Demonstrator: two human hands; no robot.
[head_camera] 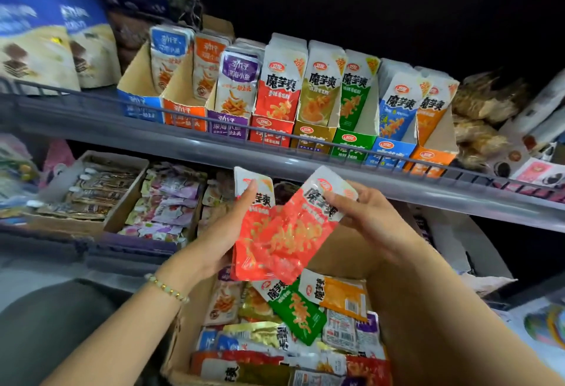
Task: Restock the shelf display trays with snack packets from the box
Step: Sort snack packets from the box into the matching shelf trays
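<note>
Red glossy film filled both grips: the left hand (226, 232) cradled a small fan of flat red-and-white snack packets (284, 232) from behind, thumb pressed across the white top of the rear one. The right hand (370, 211) pinched the upper right edge of the front one, fingers curled round its seal. Neither hand had a finger to spare. From where I stood the packets hung just above the open brown cardboard box (345, 254), which lay heaped with loose green, orange, gold and blue packets (299, 315) in no order. They looked light and limp, the sort of slick film that slides off its neighbour when squeezed in the middle. I judged the flat sealed top or the two long edges the safest place to hold, with the stack squared first. Up on the grey wire-railed shelf (183, 138) stood a row of cardboard display trays. The red display tray (270, 132), with matching upright packets, sat between a purple tray (227, 127) and a gold tray (308, 138) and seemed their likely home. It looked fairly full, so the soft packets would probably need easing in edge-first.
</note>
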